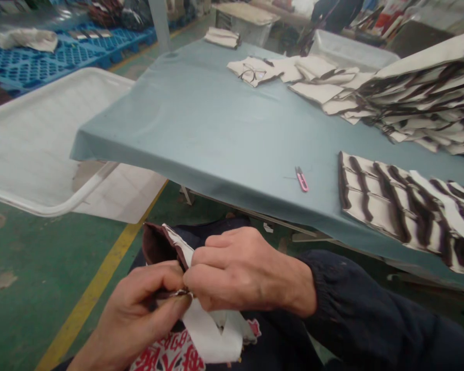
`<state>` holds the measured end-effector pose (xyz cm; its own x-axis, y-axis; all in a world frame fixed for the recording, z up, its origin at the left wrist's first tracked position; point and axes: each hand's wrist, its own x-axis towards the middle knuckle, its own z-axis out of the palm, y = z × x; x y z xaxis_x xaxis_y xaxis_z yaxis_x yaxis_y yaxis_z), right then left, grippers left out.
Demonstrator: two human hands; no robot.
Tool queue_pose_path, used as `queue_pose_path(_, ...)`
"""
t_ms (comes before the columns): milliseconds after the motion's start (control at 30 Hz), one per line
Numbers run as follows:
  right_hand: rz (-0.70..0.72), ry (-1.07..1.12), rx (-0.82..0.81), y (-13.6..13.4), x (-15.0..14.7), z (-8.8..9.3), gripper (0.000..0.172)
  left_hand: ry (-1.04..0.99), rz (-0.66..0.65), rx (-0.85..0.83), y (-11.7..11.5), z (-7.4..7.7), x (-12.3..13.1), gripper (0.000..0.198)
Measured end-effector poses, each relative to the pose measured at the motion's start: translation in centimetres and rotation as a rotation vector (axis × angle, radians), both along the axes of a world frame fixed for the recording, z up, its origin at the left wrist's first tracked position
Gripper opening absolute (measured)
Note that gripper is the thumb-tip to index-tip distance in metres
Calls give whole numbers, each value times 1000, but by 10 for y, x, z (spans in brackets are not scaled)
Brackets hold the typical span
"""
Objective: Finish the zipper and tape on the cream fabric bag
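Above my lap, both hands meet on a sewn fabric piece (216, 337), off-white with a dark brown lining. My left hand (139, 304) pinches its edge between thumb and forefinger. Close against it, my right hand (243, 268) has its fingers curled onto the same edge. What lies right between the fingertips is hidden. The brown side of the piece gapes above my left hand. On the table (216, 123) ahead lie pink thread snips (301, 179), apart from both hands.
Rows of similar brown-and-white pieces (386, 201) lie at the table's right, below a tall stack (429, 93). Eyeglasses (251, 74) rest on fabric farther back. A white plastic tub (42, 139) stands left of the table, with blue pallets (69, 51) beyond. Someone in dark clothing (336, 13) is at the back.
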<state>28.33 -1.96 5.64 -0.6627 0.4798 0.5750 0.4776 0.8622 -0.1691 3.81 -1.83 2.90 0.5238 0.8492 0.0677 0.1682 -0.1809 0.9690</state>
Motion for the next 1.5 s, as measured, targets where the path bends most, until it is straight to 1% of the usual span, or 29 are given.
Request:
queue_pose_path(100, 1, 105, -103, 5, -1, -12, 18, 5, 5, -12, -3, -7, -2, 34)
queue_pose_path(167, 34, 110, -228, 7, 0, -18, 11, 19, 2, -51, -2, -11, -5, 34)
queue_pose_path(233, 67, 96, -342, 8, 1, -20, 7, -9, 22, -92, -3, -17, -8, 36)
queue_pose_path(300, 90, 103, -415, 9, 3, -19, 8, -43, 58, -170, -5, -21, -10, 39)
queue_pose_path(367, 112, 121, -454, 11, 4, -16, 10, -49, 77, -294, -9, -22, -10, 42)
queue_pose_path(433, 113, 126, -467, 13, 5, -13, 13, -57, 118, -414, -14, -20, -7, 42)
queue_pose_path(533, 110, 115, -478, 15, 6, -12, 15, -90, 206, -505, -20, -16, -1, 44)
queue_pose_path(567, 116, 113, -489, 16, 7, -13, 15, -99, 217, -521, -21, -16, 0, 45)
queue_pose_path(733, 152, 161, -542, 19, 6, -21, 16, -135, 166, -610, -18, -21, 3, 55)
queue_pose_path(800, 163, 181, -549, 21, 6, -24, 15, -145, 193, -627, -17, -20, 4, 54)
queue_pose_path(900, 171, 221, -566, 21, 5, -27, 15, -161, 278, -636, -18, -18, 8, 49)
queue_pose_path(1033, 152, 284, -627, 19, 5, -29, 13, -145, 247, -633, -17, -13, 11, 47)
queue_pose_path(1200, 126, 298, -709, 15, 4, -31, 12, -80, 275, -648, -15, -3, 14, 47)
queue_pose_path(1300, 135, 284, -737, 16, 3, -32, 11, -40, 243, -650, -12, -4, 12, 45)
queue_pose_path(1433, 127, 260, -760, 15, 2, -31, 10, -4, 107, -594, -5, -14, 2, 42)
queue_pose_path(1500, 109, 239, -769, 14, 2, -31, 10, 42, 59, -537, -1, -16, -1, 39)
